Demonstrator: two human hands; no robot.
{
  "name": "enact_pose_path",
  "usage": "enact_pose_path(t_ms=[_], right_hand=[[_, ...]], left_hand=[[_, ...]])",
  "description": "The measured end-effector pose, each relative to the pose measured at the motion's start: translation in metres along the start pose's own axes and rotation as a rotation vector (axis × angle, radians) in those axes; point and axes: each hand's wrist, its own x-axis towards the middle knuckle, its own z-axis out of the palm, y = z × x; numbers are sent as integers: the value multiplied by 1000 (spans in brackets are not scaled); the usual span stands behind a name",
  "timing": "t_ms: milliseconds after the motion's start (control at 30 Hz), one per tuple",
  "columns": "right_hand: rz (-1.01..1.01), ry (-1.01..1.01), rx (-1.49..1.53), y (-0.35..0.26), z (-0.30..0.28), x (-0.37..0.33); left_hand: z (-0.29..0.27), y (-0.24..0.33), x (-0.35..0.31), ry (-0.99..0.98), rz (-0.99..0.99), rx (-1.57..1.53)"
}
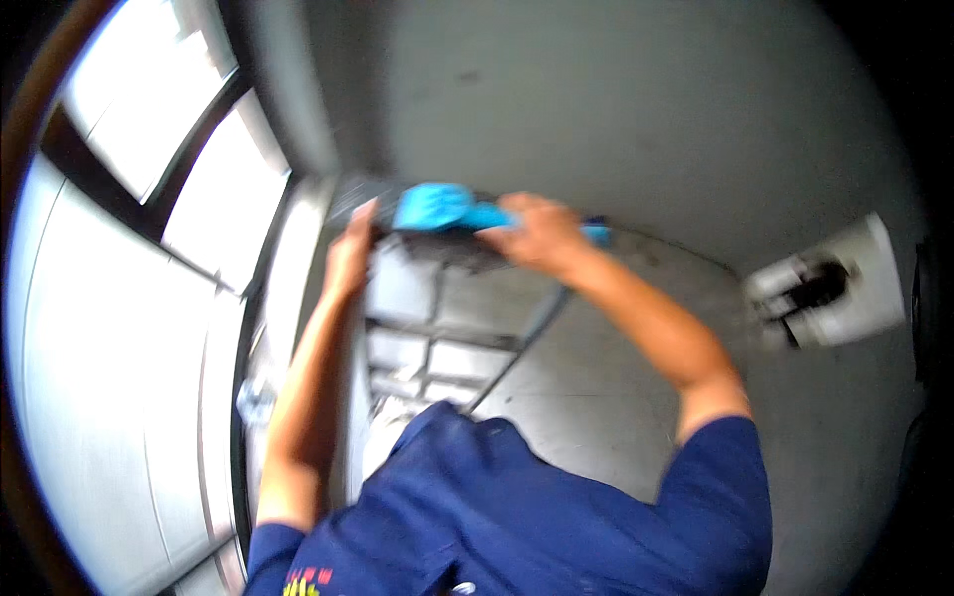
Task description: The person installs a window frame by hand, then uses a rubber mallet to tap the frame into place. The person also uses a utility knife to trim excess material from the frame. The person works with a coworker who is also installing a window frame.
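Observation:
A bright blue tool [435,208] with a dark, bristle-like fringe beneath it stretches crosswise ahead of me. Motion blur hides its exact kind. Around its narrower right part my right hand [540,234] is closed, with a little blue showing past the hand. My left hand [350,252] is raised just left of the tool, its blurred fingers stretched upward beside the dark fringe. Whether it touches the fringe I cannot tell. From below my right hand a thin grey pole [524,346] slants down toward my body; its join to the blue tool is not clear.
A window with dark frames [194,149] and white panels [109,348] lines the left side. Grey wall [596,99] rises ahead. A white sheet-like thing with a black object [821,285] is at the right. Dark rails [452,335] stand below my hands over grey floor [596,368].

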Motion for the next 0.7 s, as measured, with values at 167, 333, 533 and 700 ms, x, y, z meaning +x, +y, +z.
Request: enact_pose_path(t_ms=[167,333,533,700], right_hand=[[-186,-1,-313,-29,-42,-44],[-30,-172,-239,-22,-41,-19],[-65,-178,-234,10,-20,-13],[-17,-228,-307,64,-8,5]], left_hand=[[-2,12,-36,-115,10,-217],[9,27,-24,50,162,-140],[2,-5,-38,70,295,-122],[-43,-177,-117,51,421,362]])
